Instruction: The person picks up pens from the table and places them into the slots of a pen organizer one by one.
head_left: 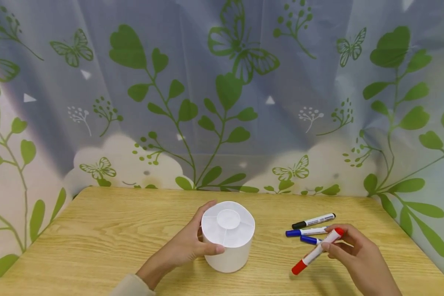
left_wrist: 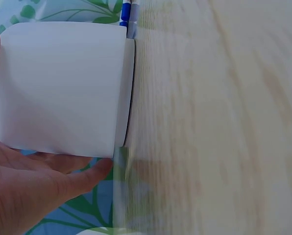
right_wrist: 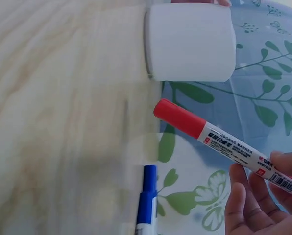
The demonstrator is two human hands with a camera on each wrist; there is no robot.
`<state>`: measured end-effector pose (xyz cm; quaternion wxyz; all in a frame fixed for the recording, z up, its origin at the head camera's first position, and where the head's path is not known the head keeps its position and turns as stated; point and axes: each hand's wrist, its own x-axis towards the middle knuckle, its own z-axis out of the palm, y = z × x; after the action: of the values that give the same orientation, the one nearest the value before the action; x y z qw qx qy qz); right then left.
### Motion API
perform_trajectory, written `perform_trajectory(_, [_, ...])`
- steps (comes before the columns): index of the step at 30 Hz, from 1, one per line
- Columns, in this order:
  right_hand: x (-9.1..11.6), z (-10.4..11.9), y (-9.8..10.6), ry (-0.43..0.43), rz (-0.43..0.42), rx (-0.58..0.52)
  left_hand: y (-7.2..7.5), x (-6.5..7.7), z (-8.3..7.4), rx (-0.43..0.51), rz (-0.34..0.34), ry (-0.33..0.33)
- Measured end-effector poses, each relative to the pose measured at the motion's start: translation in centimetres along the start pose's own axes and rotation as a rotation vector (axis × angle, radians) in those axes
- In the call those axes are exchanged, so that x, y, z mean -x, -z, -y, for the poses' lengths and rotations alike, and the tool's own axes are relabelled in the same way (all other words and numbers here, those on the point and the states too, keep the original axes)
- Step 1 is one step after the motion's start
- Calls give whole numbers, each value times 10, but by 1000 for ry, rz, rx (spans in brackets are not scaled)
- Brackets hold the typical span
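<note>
1. Head view: left hand (head_left: 186,244) grips a white round holder (head_left: 231,259) upright on the tabletop (head_left: 126,230), midway between its side edges.
2. Right hand (head_left: 360,255) pinches a red-capped marker (head_left: 313,255) above the tabletop, toward its right edge.
3. Just beyond lie a black-capped marker (head_left: 314,221) and two blue-capped markers (head_left: 308,232).

"BOARD MARKER" on the red marker (right_wrist: 229,148)
</note>
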<state>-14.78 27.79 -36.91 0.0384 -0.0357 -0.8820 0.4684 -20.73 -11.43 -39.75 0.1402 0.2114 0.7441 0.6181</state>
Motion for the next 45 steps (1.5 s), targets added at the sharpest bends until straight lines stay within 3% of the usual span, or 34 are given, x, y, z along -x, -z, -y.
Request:
perform_trajectory(2, [0, 3, -1, 25, -4, -57, 0, 0, 0, -1, -3, 0])
perform_trajectory(9, [-3, 14, -6, 145, 9, -455, -1, 0, 1, 4, 1, 2])
perform_trajectory(19, [-4, 35, -13, 267, 50, -661, -1, 0, 1, 29, 6, 15])
perform_trajectory(31, [-1, 70, -39, 319, 23, -703, -1, 0, 1, 22, 1, 11])
perform_trajectory(45, [-9, 91, -65, 276, 2, -728, -1, -1, 2, 28, 5, -3])
